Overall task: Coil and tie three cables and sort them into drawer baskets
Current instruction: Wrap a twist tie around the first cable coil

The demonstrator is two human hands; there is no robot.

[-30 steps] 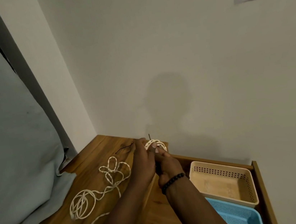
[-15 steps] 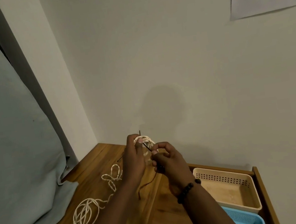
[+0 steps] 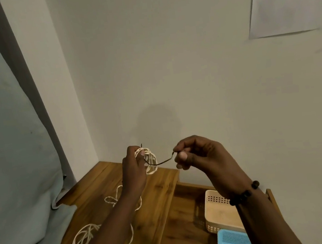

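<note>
Tying stage of one cable, judging by the grips; two more cables lying on the wooden top, so likely early in the task. Next move probably wrapping the dark tie around the bundle and twisting it closed while keeping the loops pinned, then dropping the bundle into a basket.

Wooden top set in a room corner, with an open drawer just to its right. Inside the drawer, a beige basket against the back, a blue basket touching it in front. On the wood, a loosely wound pale cable near the front left, and a twisted pale cable behind it, partly hidden by the forearm.

Raised above the wood: left hand curled around a small coiled cable, cream-coloured, several oval loops stacked together. Right hand well apart from the left, thumb and forefinger pinching one end of a thin dark tie, bent, running across to the coil.
</note>
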